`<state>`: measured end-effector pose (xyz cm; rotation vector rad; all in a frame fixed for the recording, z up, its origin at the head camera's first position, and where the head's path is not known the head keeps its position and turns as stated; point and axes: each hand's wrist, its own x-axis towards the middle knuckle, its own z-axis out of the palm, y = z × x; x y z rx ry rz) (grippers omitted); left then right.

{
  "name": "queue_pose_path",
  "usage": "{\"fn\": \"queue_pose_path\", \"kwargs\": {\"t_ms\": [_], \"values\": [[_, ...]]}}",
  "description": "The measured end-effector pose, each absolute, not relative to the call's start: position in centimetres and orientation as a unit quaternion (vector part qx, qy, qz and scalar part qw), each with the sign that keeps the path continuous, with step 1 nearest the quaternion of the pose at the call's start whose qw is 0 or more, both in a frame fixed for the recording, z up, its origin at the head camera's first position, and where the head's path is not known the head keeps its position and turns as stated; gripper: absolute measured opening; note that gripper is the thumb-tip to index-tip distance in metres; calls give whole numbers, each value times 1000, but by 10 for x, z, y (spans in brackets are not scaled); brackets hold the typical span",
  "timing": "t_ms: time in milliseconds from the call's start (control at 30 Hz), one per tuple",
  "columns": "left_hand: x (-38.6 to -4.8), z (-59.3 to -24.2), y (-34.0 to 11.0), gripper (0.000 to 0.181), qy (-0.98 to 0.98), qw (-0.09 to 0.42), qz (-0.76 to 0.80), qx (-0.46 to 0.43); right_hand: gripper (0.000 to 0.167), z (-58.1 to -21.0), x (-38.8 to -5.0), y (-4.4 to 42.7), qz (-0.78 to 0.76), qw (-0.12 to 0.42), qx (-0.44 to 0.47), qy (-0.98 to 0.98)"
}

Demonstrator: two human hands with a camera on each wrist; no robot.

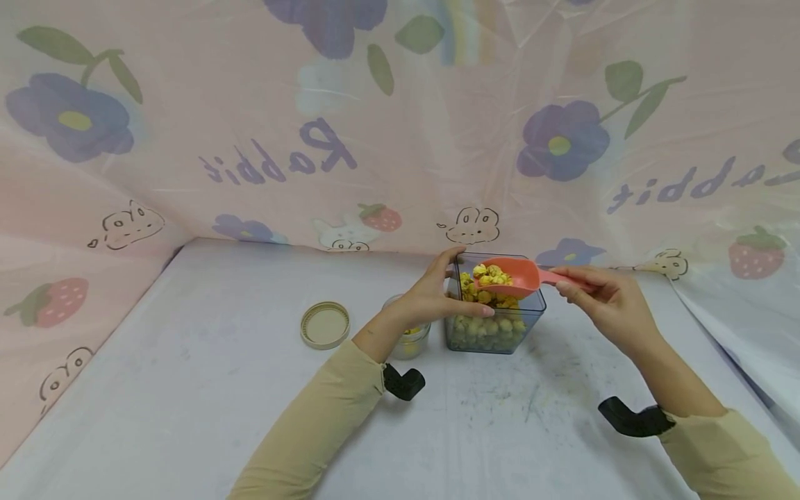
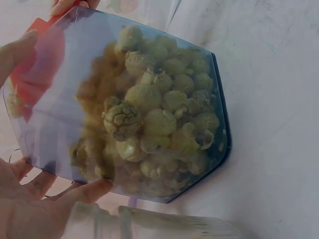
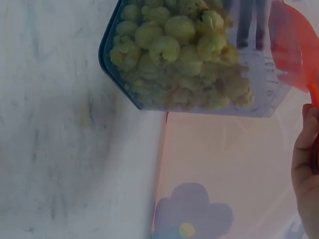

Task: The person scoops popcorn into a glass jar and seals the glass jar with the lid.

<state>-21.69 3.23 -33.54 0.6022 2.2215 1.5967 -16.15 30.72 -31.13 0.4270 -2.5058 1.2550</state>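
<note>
Yellow popcorn sits in the bowl of a coral-orange scoop at the mouth of a clear, bluish plastic container, which stands on the white-covered table and flares toward its top. More rounded popcorn pieces fill much of the container, looking greenish through its walls. The right hand has its grip closed on the scoop's handle, thumb against fingers, to the right of the container. The left hand holds the container near its rim, its grip spread only as wide as the corner between thumb and fingers, the thumb along the near side. Behind the left wrist, a small, round clear glass jar with some yellow pieces inside stands just beside the container. Further left, a round, cream-coloured lid with a golden rim lies flat. Pink, flower-printed sheeting rises behind the table.
</note>
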Motion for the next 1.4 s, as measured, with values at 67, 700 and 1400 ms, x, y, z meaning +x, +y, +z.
{"fn": "queue_pose_path", "kwargs": {"t_ms": [67, 700, 1400], "values": [[-216, -335, 32, 108, 787, 168, 556, 208, 27, -310, -160, 305, 436, 154, 147, -874], [-204, -330, 14, 106, 860, 40, 440, 255, 27, -309, -147, 283, 467, 181, 128, -856], [-191, -347, -36, 72, 867, -10, 422, 264, 26, -319, -126, 252, 514, 168, 98, -835]]}}
